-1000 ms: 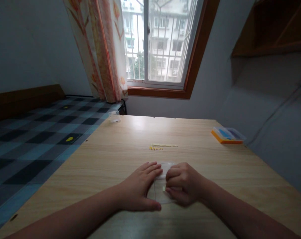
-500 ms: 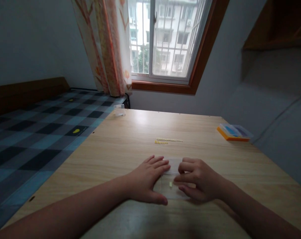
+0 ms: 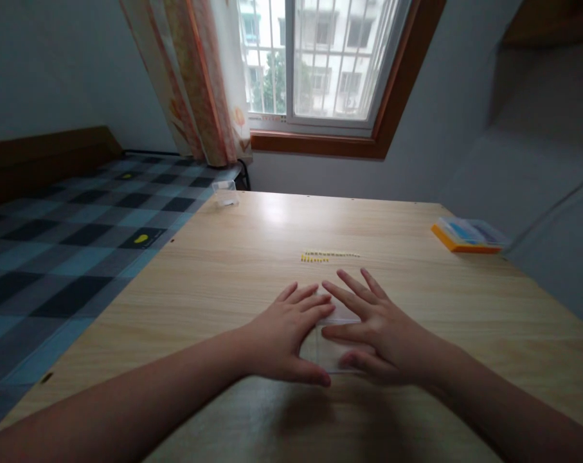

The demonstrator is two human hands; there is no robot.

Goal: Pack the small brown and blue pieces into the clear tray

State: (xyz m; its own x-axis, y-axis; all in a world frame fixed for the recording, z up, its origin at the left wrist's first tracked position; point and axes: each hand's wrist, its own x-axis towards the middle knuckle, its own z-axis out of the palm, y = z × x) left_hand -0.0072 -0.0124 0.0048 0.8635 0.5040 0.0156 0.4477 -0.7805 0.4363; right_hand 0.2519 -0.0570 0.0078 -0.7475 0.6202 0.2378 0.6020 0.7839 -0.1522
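A clear, flat plastic case lies on the table between my hands. My left hand rests along its left side, fingers spread and thumb near the front edge. Over its right part is my right hand, fingers fanned out and apart, holding nothing that I can see. Whether the right fingertips touch the case I cannot tell. Beyond the hands, small yellow pieces stand in a short row, with a longer row of tiny pale pieces just behind.
The wooden table reaches toward the window. A small clear box stands at its far left corner. At the right edge lies an orange case with a clear lid. A checked bed borders the left side.
My right hand has gone from curled fingers to spread ones, reaching further over the case. The small pale yellow piece seen on the case is out of sight. My left hand stays at the case.
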